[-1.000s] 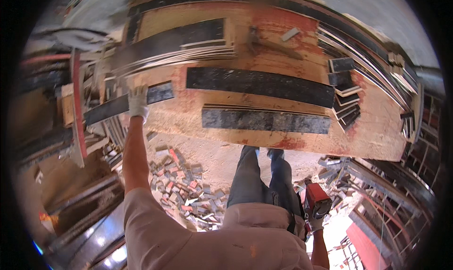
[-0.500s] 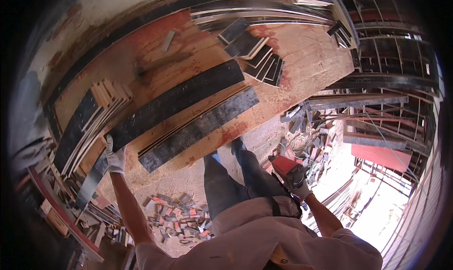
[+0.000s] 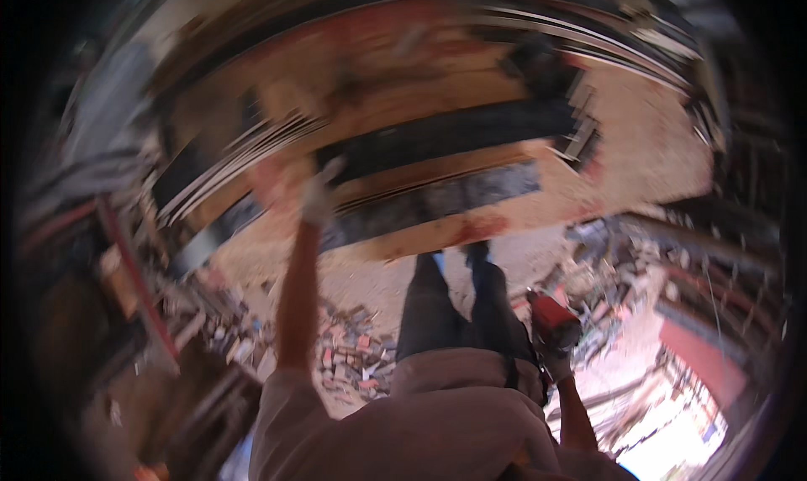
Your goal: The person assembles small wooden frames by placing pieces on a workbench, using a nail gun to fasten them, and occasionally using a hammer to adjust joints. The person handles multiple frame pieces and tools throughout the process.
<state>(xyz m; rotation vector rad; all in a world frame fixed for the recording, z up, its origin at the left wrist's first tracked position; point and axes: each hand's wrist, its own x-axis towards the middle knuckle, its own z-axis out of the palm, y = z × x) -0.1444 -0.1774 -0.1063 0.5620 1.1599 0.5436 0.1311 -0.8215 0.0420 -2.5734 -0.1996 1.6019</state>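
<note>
My left hand (image 3: pixel 317 202), in a pale glove, is at the left end of a long black board (image 3: pixel 445 136) lying on the wooden worktable. Its fingers are blurred but appear closed on the board's end. On the near side of this board lies another dark board (image 3: pixel 454 191), scuffed grey, with thin edges showing beneath it. Down by my right hip, my gloved right hand (image 3: pixel 556 363) grips a red and black power tool (image 3: pixel 552 315). The tool's exact kind cannot be made out.
A stack of thin boards (image 3: pixel 244 157) lies at the table's left. Dark short pieces (image 3: pixel 580 136) sit at its right, and long strips (image 3: pixel 588 40) along the back. Wood offcuts (image 3: pixel 357 355) cover the floor near my legs. A red-edged frame (image 3: pixel 134 271) stands left.
My view has swung, shifting the table and boards rightward in the picture and blurring them. My left hand stays at the black board's end; my right hand still holds the power tool low.
</note>
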